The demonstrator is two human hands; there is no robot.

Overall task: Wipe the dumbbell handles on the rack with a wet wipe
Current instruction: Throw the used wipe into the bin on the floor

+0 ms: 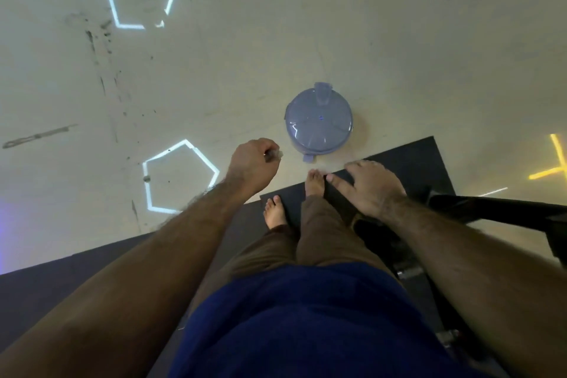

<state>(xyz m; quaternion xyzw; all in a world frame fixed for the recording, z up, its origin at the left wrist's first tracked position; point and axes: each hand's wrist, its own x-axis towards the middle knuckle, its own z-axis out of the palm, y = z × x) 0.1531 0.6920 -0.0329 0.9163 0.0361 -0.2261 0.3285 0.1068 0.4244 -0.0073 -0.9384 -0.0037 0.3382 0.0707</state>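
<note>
Lavender round tub [319, 120] on the pale floor [245, 49], seen from the head camera.
The left hand [253, 167] is curled, pinching a small crumpled wipe [274, 154] just beside the tub; the right hand [372, 186], fingers spread, hangs over a dark mat [414, 159]; a black rack [497, 209] shows at right.

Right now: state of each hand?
Left hand: fingers curled, pinching a small whitish item, maybe a wipe; too blurred to confirm.
Right hand: open, fingers spread, holding nothing.
</note>
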